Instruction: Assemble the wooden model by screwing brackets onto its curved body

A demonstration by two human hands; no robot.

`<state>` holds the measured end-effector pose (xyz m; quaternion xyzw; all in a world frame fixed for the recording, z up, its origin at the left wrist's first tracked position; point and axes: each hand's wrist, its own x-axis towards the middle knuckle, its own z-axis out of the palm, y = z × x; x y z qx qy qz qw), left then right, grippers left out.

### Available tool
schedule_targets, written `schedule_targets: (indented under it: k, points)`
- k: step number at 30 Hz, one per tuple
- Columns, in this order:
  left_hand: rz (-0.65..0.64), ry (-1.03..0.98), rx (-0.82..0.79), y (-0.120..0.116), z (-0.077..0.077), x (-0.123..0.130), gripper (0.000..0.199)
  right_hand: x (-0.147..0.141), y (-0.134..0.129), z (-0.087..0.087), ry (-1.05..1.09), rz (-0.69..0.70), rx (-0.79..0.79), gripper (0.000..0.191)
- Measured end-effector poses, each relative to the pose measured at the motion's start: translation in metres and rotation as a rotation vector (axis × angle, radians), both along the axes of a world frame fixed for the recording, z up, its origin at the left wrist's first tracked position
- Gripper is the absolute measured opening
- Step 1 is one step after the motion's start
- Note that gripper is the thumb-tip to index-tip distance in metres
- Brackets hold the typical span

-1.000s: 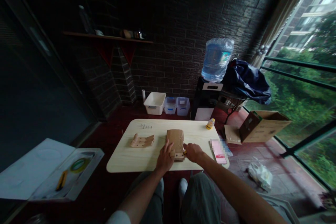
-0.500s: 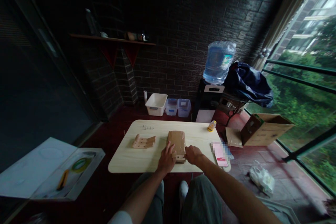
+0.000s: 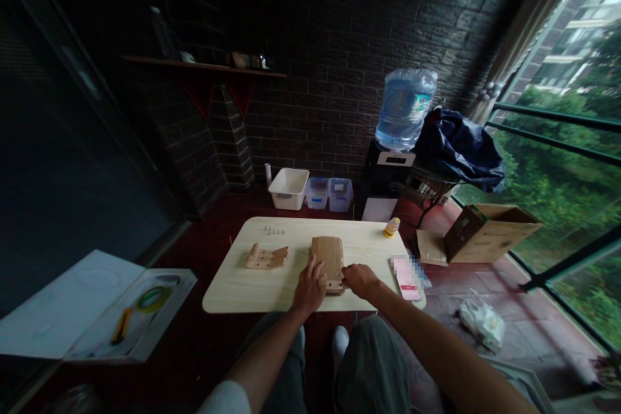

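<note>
In the middle of the table lies a brown cardboard box (image 3: 328, 252), and a small light wooden piece with dark holes (image 3: 334, 284) sits at its near end. My left hand (image 3: 309, 286) is closed around the left end of that wooden piece, its fingers reaching along the box's left side. My right hand (image 3: 361, 280) is closed at the piece's right end, fingertips pinched; whatever they hold is too small to make out. To the left rests a wooden assembly with a raised end and holes (image 3: 266, 257). Several small screws (image 3: 274, 231) stand behind it.
A yellow-capped bottle (image 3: 391, 228) and a phone with a pink screen (image 3: 406, 279) are on the table's right side. An opened white case (image 3: 140, 317) stands at the left. Beyond the pale table (image 3: 228, 297) are bins (image 3: 290, 197) and a water dispenser (image 3: 385, 174).
My view has shifted slightly, so the table appears a little higher. Both hands stay at the wooden piece, with only a slight shift of the right fingers.
</note>
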<state>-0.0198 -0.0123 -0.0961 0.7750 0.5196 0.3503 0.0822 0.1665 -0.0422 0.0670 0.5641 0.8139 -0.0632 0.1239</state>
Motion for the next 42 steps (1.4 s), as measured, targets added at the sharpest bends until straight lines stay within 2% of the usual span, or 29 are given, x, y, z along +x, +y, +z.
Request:
schedule_targets:
  k: [4, 6, 15, 18, 22, 26, 29, 35, 38, 42]
  points:
    - [0.005, 0.005, -0.011, 0.000, 0.000, 0.000, 0.046, 0.005, 0.000, -0.005, 0.028, -0.087, -0.004, 0.030]
    - [0.003, 0.003, -0.014, 0.001, -0.001, -0.001, 0.046, 0.005, 0.000, -0.004, 0.010, -0.079, -0.018, 0.032]
    - [-0.004, 0.028, 0.001, 0.005, -0.007, -0.003, 0.047, 0.004, -0.003, 0.002, -0.044, 0.130, 0.008, 0.028]
    - [-0.004, 0.026, 0.005, 0.005, -0.008, -0.002, 0.047, 0.001, 0.001, -0.003, -0.034, 0.079, -0.007, 0.024]
    - [-0.018, -0.002, 0.002, 0.004, -0.008, -0.003, 0.046, -0.001, 0.006, -0.012, -0.020, -0.023, -0.025, 0.029]
    - [-0.027, -0.019, -0.009, 0.003, -0.006, -0.003, 0.048, 0.006, 0.002, -0.011, -0.006, -0.065, -0.043, 0.031]
    - [-0.020, -0.018, -0.025, 0.002, -0.005, -0.003, 0.047, 0.013, -0.005, -0.004, 0.024, -0.058, -0.029, 0.030]
    - [-0.017, -0.008, -0.030, 0.004, -0.006, -0.003, 0.047, 0.012, -0.008, 0.004, -0.026, 0.089, -0.027, 0.031]
    - [-0.013, -0.001, -0.038, 0.003, -0.007, -0.002, 0.047, 0.008, -0.002, -0.001, -0.033, 0.073, -0.030, 0.027]
    - [0.002, 0.011, -0.059, 0.002, -0.005, -0.002, 0.047, 0.005, 0.003, -0.009, -0.006, -0.026, -0.043, 0.029]
